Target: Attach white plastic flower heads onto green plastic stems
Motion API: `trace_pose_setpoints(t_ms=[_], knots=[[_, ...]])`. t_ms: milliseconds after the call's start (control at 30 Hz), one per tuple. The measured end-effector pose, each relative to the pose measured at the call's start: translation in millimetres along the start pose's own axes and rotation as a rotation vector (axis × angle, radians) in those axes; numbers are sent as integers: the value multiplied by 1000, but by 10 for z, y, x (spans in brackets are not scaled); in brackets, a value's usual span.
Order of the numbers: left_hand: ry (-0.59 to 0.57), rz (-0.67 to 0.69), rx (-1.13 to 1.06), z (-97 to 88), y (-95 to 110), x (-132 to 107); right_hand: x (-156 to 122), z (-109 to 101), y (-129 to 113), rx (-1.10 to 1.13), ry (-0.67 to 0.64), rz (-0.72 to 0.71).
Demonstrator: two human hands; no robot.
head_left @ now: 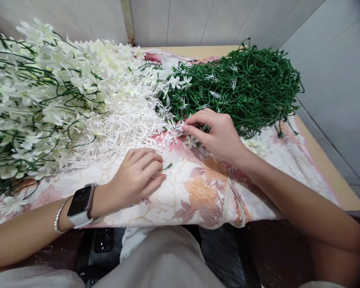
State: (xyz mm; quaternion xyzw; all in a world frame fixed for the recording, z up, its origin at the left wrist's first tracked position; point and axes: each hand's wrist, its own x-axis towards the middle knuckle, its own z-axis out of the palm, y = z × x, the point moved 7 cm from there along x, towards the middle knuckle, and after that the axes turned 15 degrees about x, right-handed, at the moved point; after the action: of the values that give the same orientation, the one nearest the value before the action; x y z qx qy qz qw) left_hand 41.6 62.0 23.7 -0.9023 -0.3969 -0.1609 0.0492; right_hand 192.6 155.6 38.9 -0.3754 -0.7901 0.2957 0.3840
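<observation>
My left hand (141, 172) rests low over the cloth with its fingers curled round a thin green plastic stem (168, 166), whose tip sticks out past the fingers. With thumb and forefinger together, my right hand (216, 130) pinches at a white artificial stamen piece (180, 129) by the edge of the pile. Loose white stamen pieces (123, 124) lie heaped to the left of those fingertips. Just below them is a white petal flower (191, 141). A tangled pile of green plastic stems (246, 88) lies behind my right hand.
A large heap of white artificial flowers on green stems (48, 92) covers the left side. The floral cloth (168, 200) is spread over a pale wooden table (333, 176). Tiled walls (186, 22) stand behind and to the right.
</observation>
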Motion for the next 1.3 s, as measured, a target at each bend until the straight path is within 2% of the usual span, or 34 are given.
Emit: trace_pose_setpoints(t_ms=[133, 467, 500, 633, 700, 767, 867, 967, 1067, 1200, 1300], knots=[[-44, -1, 25, 51, -16, -2, -3, 1, 16, -36, -1, -7], [-26, 26, 17, 59, -3, -14, 15, -95, -55, -123, 43, -41], [-17, 28, 14, 47, 3, -11, 20, -84, -74, -153, -7, -59], [24, 46, -1, -1, 35, -3, -23, 95, -32, -299, -369, -79], [40, 47, -11, -21, 40, -6, -45, 128, 6, -390, -427, -90], [61, 43, -32, -45, 36, -11, -40, 111, -12, -416, -393, -112], [71, 23, -134, -68, 8, 0, -18, 36, -112, -204, -295, -70], [68, -86, -259, -64, -98, 34, -40, 56, -154, 251, -271, 133], [51, -216, -325, -38, -219, 53, -128, 221, -125, 612, -295, 355], [22, -221, -382, -12, -234, 65, -227, 426, -39, 812, -293, 512], [26, -201, -382, -9, -213, 65, -270, 510, -24, 844, -291, 539]])
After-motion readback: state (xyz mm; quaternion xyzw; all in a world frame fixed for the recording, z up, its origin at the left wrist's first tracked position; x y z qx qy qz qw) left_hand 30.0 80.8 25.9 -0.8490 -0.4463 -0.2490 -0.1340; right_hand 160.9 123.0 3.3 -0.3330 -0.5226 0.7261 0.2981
